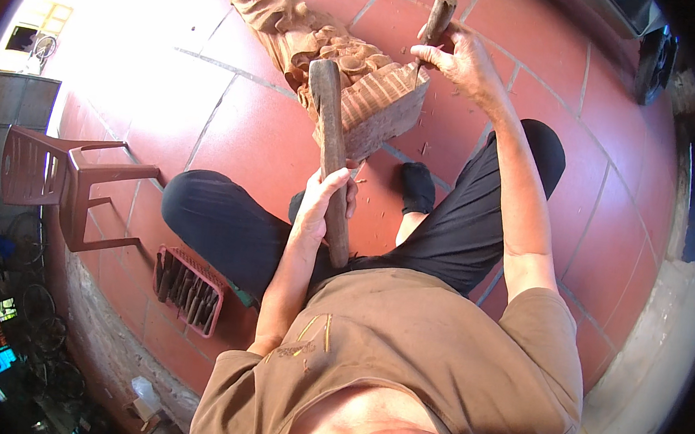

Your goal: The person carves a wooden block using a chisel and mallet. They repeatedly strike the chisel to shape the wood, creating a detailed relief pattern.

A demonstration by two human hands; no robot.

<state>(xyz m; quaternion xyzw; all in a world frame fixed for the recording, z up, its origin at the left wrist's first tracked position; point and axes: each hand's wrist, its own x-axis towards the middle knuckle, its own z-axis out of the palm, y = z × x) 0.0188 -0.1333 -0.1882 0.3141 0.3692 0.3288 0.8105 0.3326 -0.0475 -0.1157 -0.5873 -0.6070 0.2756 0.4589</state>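
Mallet (pixel 329 109) is gripped in left hand (pixel 326 203), chisel (pixel 439 20) in right hand (pixel 462 63); carving (pixel 365 92) could get chipped by a bad angle, contact's unclear tho.

We count two bare hands, one left hand (pixel 329 199) and one right hand (pixel 456 61); one tool apiece: one wooden club (pixel 332 126), one wooden-handled tool (pixel 440 19). One carved wooden figure (pixel 292 45). One plastic chair (pixel 77 175). One pink basket (pixel 206 334); its dark tools (pixel 187 290) number several, packed too tightly for us to total. One dark sock (pixel 418 186) clearly seen.
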